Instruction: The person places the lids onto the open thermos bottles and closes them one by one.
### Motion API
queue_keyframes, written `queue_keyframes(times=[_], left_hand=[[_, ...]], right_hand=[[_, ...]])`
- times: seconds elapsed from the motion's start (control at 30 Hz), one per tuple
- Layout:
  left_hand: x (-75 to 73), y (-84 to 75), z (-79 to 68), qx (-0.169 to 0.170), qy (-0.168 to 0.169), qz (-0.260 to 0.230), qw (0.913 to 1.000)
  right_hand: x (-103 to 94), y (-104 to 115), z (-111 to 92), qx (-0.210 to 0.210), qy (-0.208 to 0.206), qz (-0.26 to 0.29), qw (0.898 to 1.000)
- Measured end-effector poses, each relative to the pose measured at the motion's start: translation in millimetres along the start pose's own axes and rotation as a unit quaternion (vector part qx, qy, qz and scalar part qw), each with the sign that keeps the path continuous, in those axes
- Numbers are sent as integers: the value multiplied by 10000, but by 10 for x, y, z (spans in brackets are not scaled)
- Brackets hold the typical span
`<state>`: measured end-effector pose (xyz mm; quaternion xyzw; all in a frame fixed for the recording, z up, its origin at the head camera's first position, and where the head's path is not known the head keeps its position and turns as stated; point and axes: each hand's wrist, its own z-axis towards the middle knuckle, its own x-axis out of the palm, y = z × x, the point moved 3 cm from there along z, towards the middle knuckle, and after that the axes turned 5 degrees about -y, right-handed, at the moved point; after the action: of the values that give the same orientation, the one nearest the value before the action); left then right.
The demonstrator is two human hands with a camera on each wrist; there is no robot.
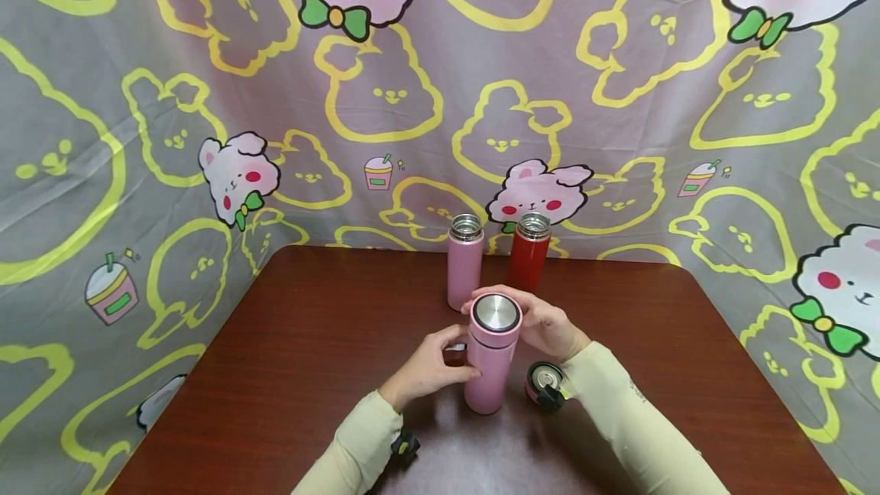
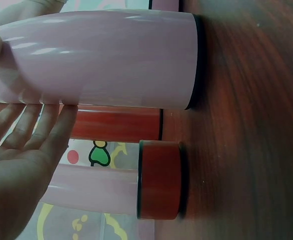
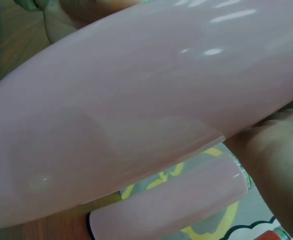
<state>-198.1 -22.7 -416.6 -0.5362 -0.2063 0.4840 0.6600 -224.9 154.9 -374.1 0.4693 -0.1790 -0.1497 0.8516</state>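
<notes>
A pink thermos bottle [image 1: 490,373] with a steel-topped pink lid [image 1: 497,315] stands upright before me. My left hand [image 1: 429,363] grips its body from the left, thumb in front and fingers behind, as the left wrist view also shows. At its top, my right hand [image 1: 550,325] holds the lid, fingers curled round the far side. The right thumb is hidden behind the bottle. Beside the bottle, under my right wrist, a loose lid [image 1: 545,375] lies with its inside facing up. In the left wrist view a red lid [image 2: 160,180] sits on the table beyond my left fingers.
Behind my hands stand a lidless pink thermos [image 1: 464,266] and a lidless red thermos [image 1: 529,254], steel rims showing. The brown table [image 1: 309,327] ends at a hanging cartoon-printed cloth [image 1: 426,159] on the far side and both flanks.
</notes>
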Motion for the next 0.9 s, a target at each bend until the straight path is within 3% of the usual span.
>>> queue_keyframes(times=[0.43, 0.9], left_hand=[[2, -1, -13, 70, 51, -33, 10000], [-1, 0, -10, -38, 36, 16, 10000]], right_hand=[[-5, -10, -26, -274, 20, -331, 9991], [-20, 18, -124, -68, -608, -790, 9950]])
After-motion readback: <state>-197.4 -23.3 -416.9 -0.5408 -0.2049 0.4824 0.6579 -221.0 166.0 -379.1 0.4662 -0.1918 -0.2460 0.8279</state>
